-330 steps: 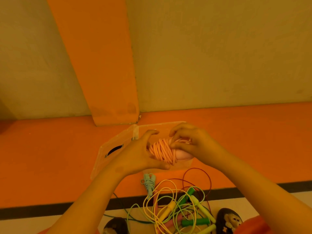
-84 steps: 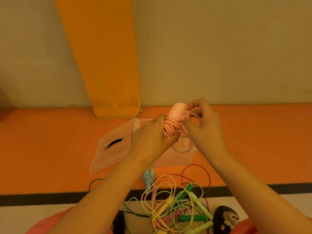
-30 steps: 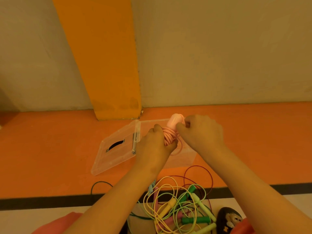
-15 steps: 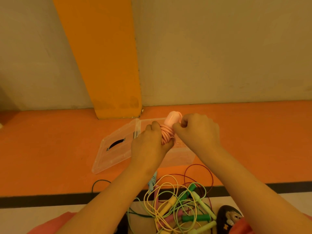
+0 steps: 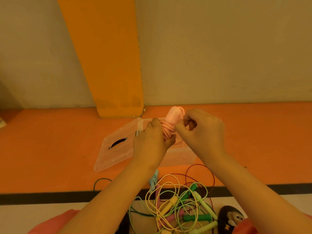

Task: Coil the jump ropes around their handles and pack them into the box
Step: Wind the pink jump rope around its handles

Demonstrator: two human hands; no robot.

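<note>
At centre frame the left hand (image 5: 150, 141) has its grip clamped round the coiled pink jump rope (image 5: 172, 118), while the right hand (image 5: 202, 130) pinches the cord beside the handle. Both hover over the clear box (image 5: 179, 157) on the orange floor (image 5: 50, 157), its lid (image 5: 116, 149) open leftward. A tangle of jump ropes (image 5: 177, 205) lies at bottom centre.

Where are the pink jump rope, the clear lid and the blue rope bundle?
pink jump rope (image 5: 173, 115), head view, on its rounded handle end.
clear lid (image 5: 114, 157), head view, on its flat panel.
blue rope bundle (image 5: 152, 181), head view, on its coils.
</note>
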